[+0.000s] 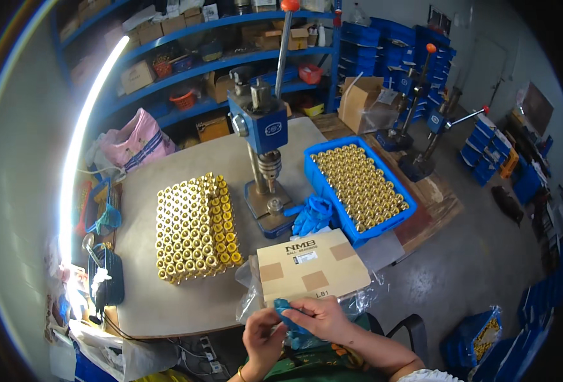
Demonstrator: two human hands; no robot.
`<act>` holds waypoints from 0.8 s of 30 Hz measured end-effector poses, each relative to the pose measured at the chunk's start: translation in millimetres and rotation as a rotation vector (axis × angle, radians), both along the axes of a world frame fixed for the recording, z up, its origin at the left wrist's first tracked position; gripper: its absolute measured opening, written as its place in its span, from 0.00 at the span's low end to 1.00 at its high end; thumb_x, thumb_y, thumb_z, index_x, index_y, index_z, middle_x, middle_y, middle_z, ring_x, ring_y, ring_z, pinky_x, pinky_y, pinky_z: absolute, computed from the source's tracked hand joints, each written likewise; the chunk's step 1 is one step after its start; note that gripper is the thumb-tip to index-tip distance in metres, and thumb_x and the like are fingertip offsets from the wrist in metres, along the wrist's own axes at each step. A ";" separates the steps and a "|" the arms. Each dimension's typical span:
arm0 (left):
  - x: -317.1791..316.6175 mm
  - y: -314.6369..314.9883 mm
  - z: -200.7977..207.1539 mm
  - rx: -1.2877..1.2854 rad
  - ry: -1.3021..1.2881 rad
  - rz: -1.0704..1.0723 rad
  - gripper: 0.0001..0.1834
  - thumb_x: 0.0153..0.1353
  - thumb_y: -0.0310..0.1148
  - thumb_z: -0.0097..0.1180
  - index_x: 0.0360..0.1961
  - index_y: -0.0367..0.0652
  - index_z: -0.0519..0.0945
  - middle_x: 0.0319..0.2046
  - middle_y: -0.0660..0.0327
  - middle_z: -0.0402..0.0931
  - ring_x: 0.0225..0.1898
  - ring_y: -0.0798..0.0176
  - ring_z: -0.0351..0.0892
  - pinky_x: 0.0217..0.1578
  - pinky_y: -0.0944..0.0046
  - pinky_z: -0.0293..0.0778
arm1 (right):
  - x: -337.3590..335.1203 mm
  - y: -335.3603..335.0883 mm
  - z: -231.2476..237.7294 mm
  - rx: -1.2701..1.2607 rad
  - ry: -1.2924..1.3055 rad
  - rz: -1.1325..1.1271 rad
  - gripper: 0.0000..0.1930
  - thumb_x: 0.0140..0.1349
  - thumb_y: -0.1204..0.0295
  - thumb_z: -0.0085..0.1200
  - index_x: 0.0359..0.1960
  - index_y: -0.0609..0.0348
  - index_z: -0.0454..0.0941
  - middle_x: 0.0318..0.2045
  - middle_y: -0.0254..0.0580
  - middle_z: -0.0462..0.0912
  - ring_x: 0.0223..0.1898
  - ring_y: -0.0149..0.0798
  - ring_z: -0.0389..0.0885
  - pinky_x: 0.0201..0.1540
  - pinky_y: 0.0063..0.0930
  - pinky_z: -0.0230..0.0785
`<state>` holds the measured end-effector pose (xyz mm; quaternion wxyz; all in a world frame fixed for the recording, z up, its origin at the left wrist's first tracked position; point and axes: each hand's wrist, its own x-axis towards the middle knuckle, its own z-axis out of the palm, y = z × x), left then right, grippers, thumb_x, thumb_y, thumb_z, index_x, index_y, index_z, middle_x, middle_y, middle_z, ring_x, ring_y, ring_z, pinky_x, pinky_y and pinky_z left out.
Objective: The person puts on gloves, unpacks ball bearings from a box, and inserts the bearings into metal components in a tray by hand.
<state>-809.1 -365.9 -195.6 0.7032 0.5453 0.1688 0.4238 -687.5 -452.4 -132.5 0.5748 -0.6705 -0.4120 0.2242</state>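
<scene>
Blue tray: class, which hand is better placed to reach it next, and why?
Probably the right hand: it is nearer the blue tray, which stands ahead and to the right; the left hand is farther off. Both hold a blue item, though.

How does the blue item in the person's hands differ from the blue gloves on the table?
The blue item is held up between the left hand and right hand; the blue gloves lie loose between the press and blue bin. Fingers partly cover the blue item, while no hand covers the blue gloves.

Both look crumpled; whether the held one is also a glove is unclear.
</scene>
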 end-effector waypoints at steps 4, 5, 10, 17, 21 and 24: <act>-14.7 22.1 23.5 0.785 0.334 0.149 0.12 0.41 0.17 0.58 0.30 0.38 0.76 0.34 0.51 0.76 0.33 0.52 0.77 0.33 0.63 0.73 | -8.1 25.0 -12.7 0.196 -0.191 0.028 0.10 0.59 0.67 0.58 0.37 0.60 0.80 0.18 0.41 0.76 0.16 0.33 0.74 0.20 0.26 0.65; -20.3 23.3 22.9 0.866 0.431 0.171 0.12 0.42 0.18 0.58 0.31 0.37 0.76 0.33 0.52 0.76 0.32 0.54 0.77 0.33 0.63 0.73 | -15.3 26.0 -15.5 0.136 -0.293 0.115 0.10 0.60 0.66 0.56 0.36 0.59 0.79 0.21 0.45 0.78 0.20 0.45 0.79 0.23 0.32 0.70; -52.8 41.6 0.0 0.453 0.647 -0.022 0.13 0.50 0.21 0.57 0.39 0.33 0.76 0.28 0.62 0.78 0.31 0.66 0.78 0.32 0.66 0.74 | -34.9 45.2 -10.3 0.249 -0.453 0.286 0.09 0.60 0.65 0.55 0.35 0.56 0.78 0.19 0.43 0.77 0.21 0.46 0.79 0.23 0.34 0.71; -97.3 39.7 -21.4 -0.559 0.216 -0.158 0.15 0.62 0.32 0.53 0.44 0.31 0.74 0.42 0.50 0.75 0.45 0.56 0.76 0.45 0.57 0.73 | -52.1 46.6 -16.0 0.166 -0.547 0.304 0.08 0.60 0.65 0.52 0.31 0.56 0.75 0.16 0.41 0.75 0.18 0.46 0.77 0.21 0.35 0.69; -54.9 46.3 -14.6 -0.496 0.275 -0.308 0.16 0.63 0.32 0.52 0.48 0.32 0.72 0.43 0.50 0.73 0.42 0.57 0.74 0.43 0.60 0.72 | -40.2 42.8 -20.3 -0.037 -0.434 0.360 0.15 0.59 0.57 0.52 0.36 0.56 0.78 0.21 0.47 0.79 0.24 0.46 0.80 0.27 0.37 0.70; -21.0 40.3 -9.8 -0.351 0.415 -0.500 0.16 0.63 0.31 0.52 0.48 0.32 0.72 0.42 0.50 0.73 0.42 0.57 0.74 0.43 0.60 0.72 | -34.7 29.3 -9.6 -0.078 -0.360 0.269 0.22 0.56 0.46 0.54 0.37 0.51 0.80 0.23 0.46 0.80 0.25 0.47 0.79 0.31 0.40 0.70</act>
